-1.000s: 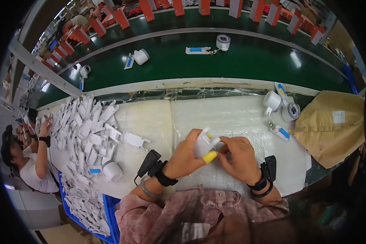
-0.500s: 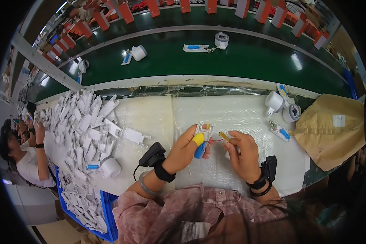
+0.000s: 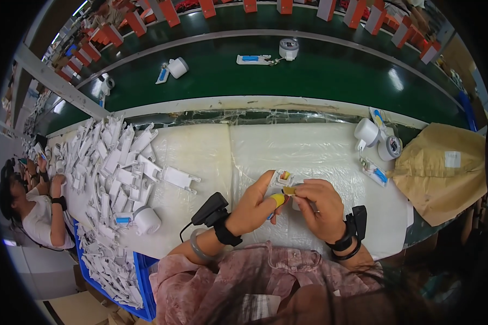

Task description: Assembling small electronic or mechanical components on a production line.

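My left hand grips a small white plastic holder, its thumb and a finger in yellow finger covers. Only a sliver of a blue cylindrical cell shows below that thumb. Between the fingertips of my right hand is a small gold-coloured flat piece, close against the holder and the left thumb; whether they touch I cannot tell. A white rounded part is mostly hidden under the right fingers.
White plastic holders lie heaped at left, above a full blue crate. A white round unit lies beside them. More units sit at right near a brown paper bag. Beyond runs a green conveyor. A co-worker is at far left.
My right hand has brought the gold-coloured piece left to the holder. My left hand has turned the holder, hiding most of the blue cell. Units on the conveyor have shifted left.
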### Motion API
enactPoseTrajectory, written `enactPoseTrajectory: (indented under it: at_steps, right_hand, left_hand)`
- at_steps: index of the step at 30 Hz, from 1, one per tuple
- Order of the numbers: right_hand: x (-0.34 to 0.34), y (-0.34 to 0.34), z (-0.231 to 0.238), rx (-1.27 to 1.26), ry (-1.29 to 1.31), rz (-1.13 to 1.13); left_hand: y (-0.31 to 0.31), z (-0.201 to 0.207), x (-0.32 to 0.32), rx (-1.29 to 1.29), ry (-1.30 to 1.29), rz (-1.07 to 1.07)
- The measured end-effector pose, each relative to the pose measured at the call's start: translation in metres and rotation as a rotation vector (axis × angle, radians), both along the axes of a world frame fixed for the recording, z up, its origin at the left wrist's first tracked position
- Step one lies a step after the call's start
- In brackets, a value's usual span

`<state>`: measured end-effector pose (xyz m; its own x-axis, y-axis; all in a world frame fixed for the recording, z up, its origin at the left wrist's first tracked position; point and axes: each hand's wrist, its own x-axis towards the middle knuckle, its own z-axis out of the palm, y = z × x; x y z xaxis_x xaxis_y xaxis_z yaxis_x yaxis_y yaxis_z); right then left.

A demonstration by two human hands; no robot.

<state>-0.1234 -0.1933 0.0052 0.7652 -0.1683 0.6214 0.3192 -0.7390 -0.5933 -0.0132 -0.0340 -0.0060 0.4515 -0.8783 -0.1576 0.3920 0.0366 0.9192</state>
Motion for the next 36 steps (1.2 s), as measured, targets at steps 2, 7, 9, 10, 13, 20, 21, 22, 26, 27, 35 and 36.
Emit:
enactPoseTrajectory:
  at_steps: [2, 7, 9, 10, 13, 20, 21, 22, 26, 27, 35, 36]
  right_hand:
    - [0.000, 0.000, 0.000, -0.011, -0.007, 0.034]
    - [0.000, -0.002, -0.004, -0.088, -0.032, 0.039]
    - [0.000, 0.000, -0.001, -0.086, -0.037, 0.026]
    - [-0.001, 0.001, 0.001, -0.085, -0.044, 0.010]
    - [0.000, 0.001, -0.004, -0.068, -0.072, -0.009]
    - [-0.001, 0.001, -0.003, -0.078, -0.064, -0.017]
    - [-0.001, 0.000, -0.004, -0.082, -0.072, -0.017]
    - [-0.001, 0.000, -0.004, -0.085, -0.081, -0.018]
    - [-0.001, 0.000, -0.003, -0.091, -0.078, -0.022]
    - [-0.001, 0.000, -0.003, -0.099, -0.084, -0.020]
    - [0.000, 0.000, -0.003, -0.098, -0.093, -0.026]
    - [-0.001, 0.000, -0.003, -0.090, -0.080, -0.016]
  left_hand:
    - [0.001, 0.000, -0.002, -0.016, -0.032, 0.009]
    - [0.003, 0.005, -0.005, 0.035, -0.125, 0.005]
    - [0.003, 0.008, -0.005, 0.029, -0.140, -0.011]
    - [0.003, 0.009, -0.005, 0.021, -0.157, -0.029]
    - [0.002, 0.010, -0.005, 0.008, -0.181, -0.032]
    - [0.001, 0.016, -0.008, -0.031, -0.238, -0.043]
    - [0.001, 0.016, -0.008, -0.031, -0.236, -0.043]
    - [0.001, 0.015, -0.008, -0.027, -0.242, -0.041]
    - [0.001, 0.017, -0.009, 0.024, -0.211, -0.018]
    - [0.001, 0.018, -0.010, 0.025, -0.209, -0.018]
    - [0.008, 0.012, -0.005, 0.026, -0.125, -0.053]
    - [0.008, 0.014, -0.005, 0.027, -0.127, -0.053]
